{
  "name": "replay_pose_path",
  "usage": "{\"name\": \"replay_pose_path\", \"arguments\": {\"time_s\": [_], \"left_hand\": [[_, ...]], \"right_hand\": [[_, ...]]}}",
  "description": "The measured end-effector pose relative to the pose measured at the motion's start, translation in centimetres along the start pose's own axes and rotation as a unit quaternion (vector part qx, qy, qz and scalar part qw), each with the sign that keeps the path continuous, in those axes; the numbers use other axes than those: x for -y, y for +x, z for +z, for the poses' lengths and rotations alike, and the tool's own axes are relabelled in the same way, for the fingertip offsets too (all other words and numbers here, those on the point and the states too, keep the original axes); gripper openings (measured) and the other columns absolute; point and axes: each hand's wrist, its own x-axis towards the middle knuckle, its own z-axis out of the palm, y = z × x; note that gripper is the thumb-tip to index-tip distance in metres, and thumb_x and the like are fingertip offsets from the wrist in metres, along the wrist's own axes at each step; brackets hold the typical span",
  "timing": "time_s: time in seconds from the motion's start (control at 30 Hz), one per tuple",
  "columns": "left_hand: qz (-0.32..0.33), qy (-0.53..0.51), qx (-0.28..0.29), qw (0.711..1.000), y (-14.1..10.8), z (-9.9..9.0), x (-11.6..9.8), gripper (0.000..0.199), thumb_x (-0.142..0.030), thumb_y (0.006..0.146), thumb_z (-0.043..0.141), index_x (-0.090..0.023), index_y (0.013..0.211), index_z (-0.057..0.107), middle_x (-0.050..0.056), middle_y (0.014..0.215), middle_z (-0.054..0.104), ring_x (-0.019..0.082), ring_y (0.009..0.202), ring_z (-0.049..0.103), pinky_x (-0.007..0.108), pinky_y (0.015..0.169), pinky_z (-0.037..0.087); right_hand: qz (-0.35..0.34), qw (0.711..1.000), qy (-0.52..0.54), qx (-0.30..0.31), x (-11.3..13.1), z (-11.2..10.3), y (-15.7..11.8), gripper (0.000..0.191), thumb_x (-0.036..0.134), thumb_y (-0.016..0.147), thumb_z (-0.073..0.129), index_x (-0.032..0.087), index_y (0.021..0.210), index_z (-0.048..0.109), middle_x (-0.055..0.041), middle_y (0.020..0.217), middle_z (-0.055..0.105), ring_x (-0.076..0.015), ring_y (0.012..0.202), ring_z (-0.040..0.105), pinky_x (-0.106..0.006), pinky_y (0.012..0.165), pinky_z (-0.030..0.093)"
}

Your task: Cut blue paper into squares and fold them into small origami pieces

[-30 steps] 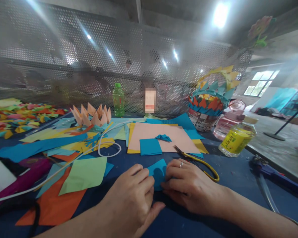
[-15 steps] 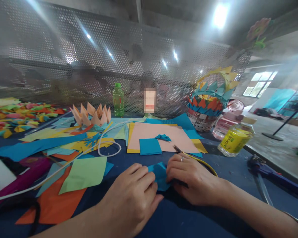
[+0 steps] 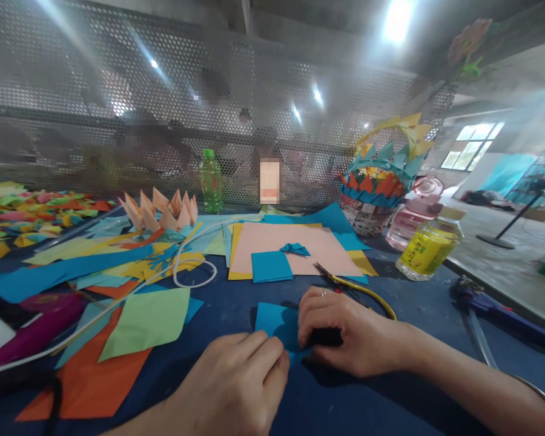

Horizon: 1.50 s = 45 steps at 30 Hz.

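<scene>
A small blue sheet of paper [image 3: 275,319] lies on the dark blue table between my hands, partly hidden by their fingers. My left hand [image 3: 243,378] has its fingers closed over the near left edge of the paper. On the right side, my right hand [image 3: 345,333] grips the same sheet with curled fingers, a ring on one of them. Just beyond lie a blue folded square [image 3: 271,267] and a small folded blue piece [image 3: 295,249], on or against a pink sheet [image 3: 249,239]. Scissors with yellow handles [image 3: 361,289] rest behind my right hand.
Green paper [image 3: 152,321] and orange paper [image 3: 91,384] lie left, near a magenta glue gun [image 3: 49,324] and a white cord [image 3: 195,284]. Pink folded points [image 3: 158,212], a green bottle [image 3: 210,184], a paper basket [image 3: 372,206] and a yellow-labelled bottle [image 3: 429,248] stand farther back. A purple-blue tool [image 3: 504,315] lies right.
The blue paper, bunched between my fingers before, now lies flatter with its far left corner spread out. My left hand has moved slightly nearer to me, and the view has shifted a little.
</scene>
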Motion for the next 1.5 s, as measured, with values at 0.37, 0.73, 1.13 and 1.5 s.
{"name": "replay_pose_path", "arguments": {"time_s": [0.37,0.73,1.13,1.5], "left_hand": [[-0.1,-0.014,0.127,0.987,0.6,-1.3,-0.7,0.018,-0.004,0.072,0.047,-0.018,0.073,0.058,0.004,0.077,0.061,0.016,0.064,0.058,0.024,0.055,0.046],[-0.109,-0.026,0.042,0.993,0.5,-1.0,-0.9,0.024,-0.015,0.085,0.044,-0.019,0.07,0.063,0.002,0.064,0.057,0.015,0.062,0.061,0.024,0.062,0.051],[-0.081,-0.032,0.035,0.996,0.5,-1.0,-0.8,0.028,-0.012,0.086,0.043,-0.018,0.066,0.061,0.003,0.061,0.058,0.014,0.06,0.061,0.021,0.059,0.051],[-0.088,-0.034,0.033,0.995,0.0,-0.5,-0.8,0.027,-0.013,0.086,0.046,-0.019,0.063,0.06,0.002,0.061,0.058,0.013,0.058,0.06,0.021,0.056,0.049]], "right_hand": [[0.02,0.998,0.057,-0.008,-0.2,0.4,0.1,0.008,0.012,0.075,0.074,0.017,0.075,0.067,0.0009,0.074,0.067,-0.0127,0.08,0.059,-0.028,0.084,0.045],[0.09,0.992,0.092,-0.002,0.0,0.4,0.1,0.015,0.028,0.081,0.072,0.017,0.072,0.068,0.0015,0.071,0.066,-0.0109,0.074,0.057,-0.024,0.077,0.044],[0.204,0.978,-0.01,-0.046,1.0,1.9,0.0,0.015,0.029,0.08,0.07,0.019,0.072,0.063,0.0013,0.071,0.061,-0.0127,0.071,0.053,-0.023,0.065,0.038],[0.226,0.972,-0.034,-0.062,1.5,2.4,0.2,0.019,0.022,0.079,0.07,0.018,0.066,0.057,0.0019,0.067,0.059,-0.013,0.069,0.05,-0.024,0.063,0.035]]}}
